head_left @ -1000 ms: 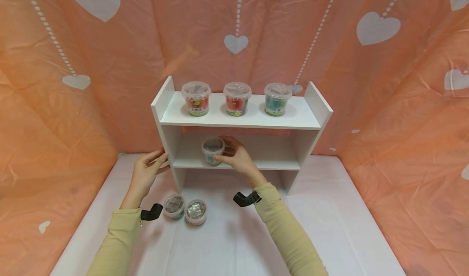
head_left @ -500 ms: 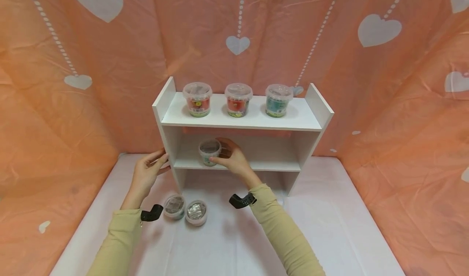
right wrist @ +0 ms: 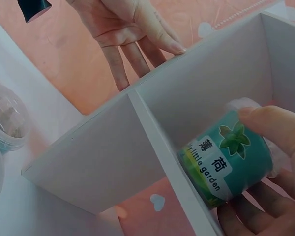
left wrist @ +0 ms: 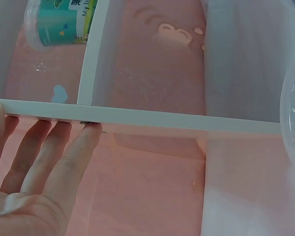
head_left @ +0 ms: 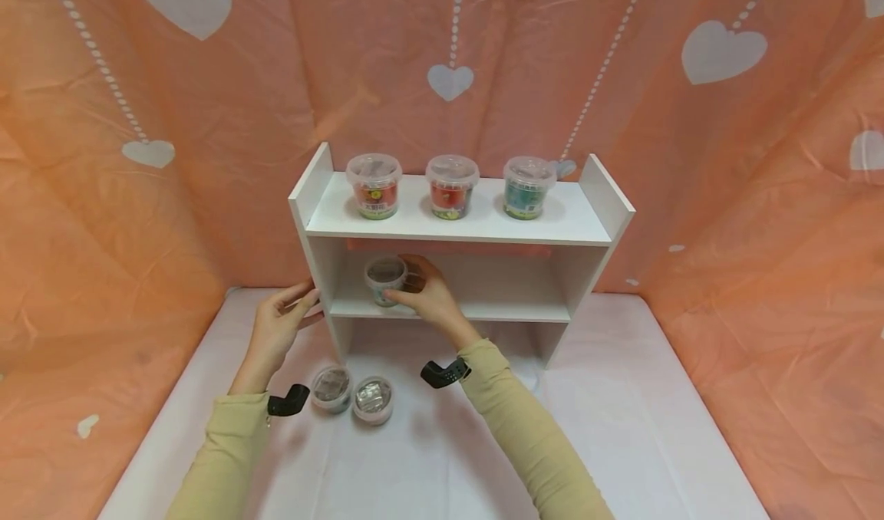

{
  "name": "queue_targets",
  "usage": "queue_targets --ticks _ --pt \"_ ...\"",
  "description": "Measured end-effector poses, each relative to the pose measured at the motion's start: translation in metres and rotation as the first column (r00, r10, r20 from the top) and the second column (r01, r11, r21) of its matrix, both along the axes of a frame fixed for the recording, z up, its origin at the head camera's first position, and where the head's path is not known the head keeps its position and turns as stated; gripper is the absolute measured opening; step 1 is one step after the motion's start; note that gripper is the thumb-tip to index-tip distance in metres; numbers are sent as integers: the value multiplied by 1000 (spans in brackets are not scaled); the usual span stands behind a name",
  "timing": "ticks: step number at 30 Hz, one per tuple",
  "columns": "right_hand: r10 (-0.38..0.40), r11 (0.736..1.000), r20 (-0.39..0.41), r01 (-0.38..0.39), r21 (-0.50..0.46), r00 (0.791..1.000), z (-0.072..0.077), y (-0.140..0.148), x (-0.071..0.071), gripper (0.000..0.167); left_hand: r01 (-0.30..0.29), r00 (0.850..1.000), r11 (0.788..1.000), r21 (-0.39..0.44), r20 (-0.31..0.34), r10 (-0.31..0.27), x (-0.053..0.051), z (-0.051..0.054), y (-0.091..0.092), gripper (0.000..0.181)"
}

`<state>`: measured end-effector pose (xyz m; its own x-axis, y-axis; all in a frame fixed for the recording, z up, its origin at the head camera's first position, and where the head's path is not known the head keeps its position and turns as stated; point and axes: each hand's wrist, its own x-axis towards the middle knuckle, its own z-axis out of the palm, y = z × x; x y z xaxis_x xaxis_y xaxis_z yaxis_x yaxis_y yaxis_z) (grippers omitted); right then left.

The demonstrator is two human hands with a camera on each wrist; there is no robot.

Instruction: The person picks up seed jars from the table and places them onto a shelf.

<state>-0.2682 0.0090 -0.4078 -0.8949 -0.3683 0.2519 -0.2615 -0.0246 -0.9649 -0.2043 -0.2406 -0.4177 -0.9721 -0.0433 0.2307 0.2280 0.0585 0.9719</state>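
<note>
Right fingers [right wrist: 268, 200] round tub [right wrist: 231, 155], left fingers [left wrist: 71, 164] spread, apparently touching shelf [head_left: 476, 232]

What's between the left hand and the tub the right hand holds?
The shelf's white side panel: left hand outside, tub inside, as the right wrist view shows.
</note>
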Motion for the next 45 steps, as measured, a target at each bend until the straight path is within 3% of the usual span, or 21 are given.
queue_targets --ticks 6,13,16,24,31,38,45 --pt "-11 1000 -4 11 -10 1000 -4 -5 -3 68 -3 1000 1000 23 -1 4 0 -2 0 51" --pt "14 997 -9 -14 -72 1000 17 8 16 67 -13 1000 999 32 8 13 -1 0 1 50" --pt "21 996 -27 -24 -90 999 16 15 19 66 -19 1000 999 39 17 18 -2 1 2 50" --pt "29 990 -86 -41 -134 996 -7 28 15 66 -23 999 998 54 24 22 -2 1 2 51" --pt "120 974 -101 -136 -179 988 -15 39 31 67 -19 1000 999 32 12 19 -3 -1 1 52" --pt "251 942 -136 -274 -193 958 -25 41 44 61 -17 1000 1000 18 0 17 -2 -1 1 51" --pt "309 929 -115 -326 -176 944 -44 40 56 61 -17 1000 999 39 4 17 -1 -1 1 48"
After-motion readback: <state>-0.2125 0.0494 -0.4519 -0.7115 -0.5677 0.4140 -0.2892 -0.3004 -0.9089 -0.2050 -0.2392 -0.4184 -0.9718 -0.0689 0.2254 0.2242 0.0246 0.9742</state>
